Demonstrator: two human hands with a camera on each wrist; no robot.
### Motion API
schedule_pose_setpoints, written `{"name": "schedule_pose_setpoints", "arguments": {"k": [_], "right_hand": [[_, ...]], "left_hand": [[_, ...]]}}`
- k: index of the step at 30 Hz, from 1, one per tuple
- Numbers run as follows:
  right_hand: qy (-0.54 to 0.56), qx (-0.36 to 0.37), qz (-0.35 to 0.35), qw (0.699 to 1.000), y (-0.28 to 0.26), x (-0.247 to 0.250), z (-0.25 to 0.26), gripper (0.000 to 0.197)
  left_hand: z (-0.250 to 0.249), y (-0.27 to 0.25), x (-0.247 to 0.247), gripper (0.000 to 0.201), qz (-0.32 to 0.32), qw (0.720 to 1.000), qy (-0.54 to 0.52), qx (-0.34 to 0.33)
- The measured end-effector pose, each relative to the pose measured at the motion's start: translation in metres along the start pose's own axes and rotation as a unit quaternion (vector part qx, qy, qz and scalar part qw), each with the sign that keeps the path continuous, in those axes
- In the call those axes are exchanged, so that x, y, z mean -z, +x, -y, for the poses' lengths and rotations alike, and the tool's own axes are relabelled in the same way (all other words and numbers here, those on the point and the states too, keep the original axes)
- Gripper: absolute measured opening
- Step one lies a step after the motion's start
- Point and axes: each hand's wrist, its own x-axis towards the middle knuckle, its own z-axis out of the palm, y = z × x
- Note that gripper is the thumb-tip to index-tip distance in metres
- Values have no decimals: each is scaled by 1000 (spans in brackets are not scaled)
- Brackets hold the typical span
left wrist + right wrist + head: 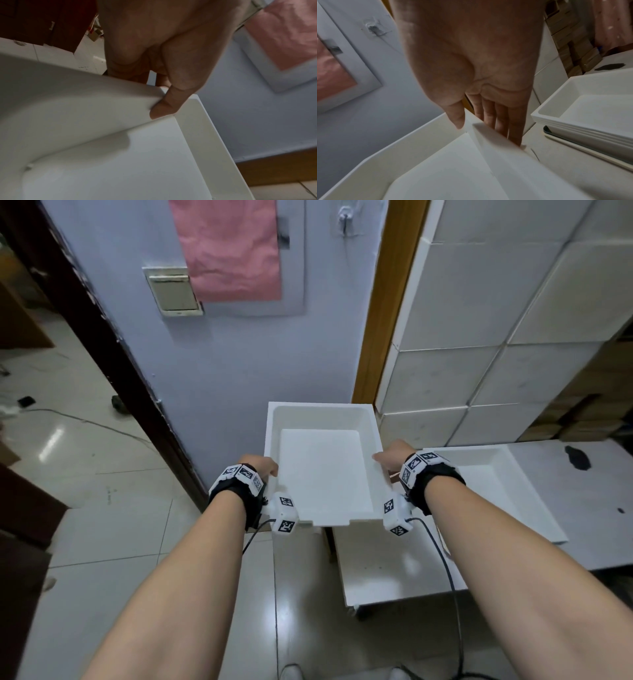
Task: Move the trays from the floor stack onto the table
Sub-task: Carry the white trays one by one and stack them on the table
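Observation:
I hold a white rectangular tray (322,474) in the air in front of me, level, one hand on each long side. My left hand (265,467) pinches the left rim, the thumb (164,106) lying over the rim and the fingers hidden under it. My right hand (388,455) grips the right wall (498,146), thumb inside, fingers down the outside. The tray (120,162) is empty. To the right, a stack of like white trays (493,491) sits on the white table (589,518); the right wrist view shows these stacked trays (590,108) close beside my right hand.
A pale blue door (239,364) stands straight ahead, white tiled wall (479,337) to the right. Under the held tray is a low white surface on a caster (387,570). Dark stains (579,457) mark the table. Tiled floor (102,508) spreads left; a cable (445,570) hangs from my right wrist.

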Motion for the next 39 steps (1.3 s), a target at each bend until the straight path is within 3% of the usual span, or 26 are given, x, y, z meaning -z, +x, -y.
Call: {"name": "schedule_pose_setpoints", "arguments": {"k": [4,9,12,16,19,27,29,31,39], "right_hand": [[18,41,-5,999,11,29,-27,15],[51,72,-14,996,23,80,-84,20],[54,84,-10,995,34,115,-121,17],[85,69,-30,994,40,160,-164,40],[87,70,-40,993,44,188,-192,44],[65,36,-32,997,35,228,-248,20],[57,15,-43,997,33,233,-260,12],[49,-9,-56,997,34,240,-272,16],[26,-51,-79,995,53,252,-311,25]], "left_hand": [[-31,-19,-26,25,-21,999,-40,-15],[-68,-48,-83,11,-40,998,-55,-14],[-91,-68,-120,15,-46,997,-58,-17],[-120,-91,-166,27,-42,995,-82,-24],[-140,-102,-193,26,-33,992,-113,-39],[-182,-112,-245,39,16,993,-86,-81],[-190,-111,-258,32,33,993,-75,-83],[-198,-113,-270,23,54,993,-74,-81],[-203,-104,-319,20,135,986,-78,-60]]}}
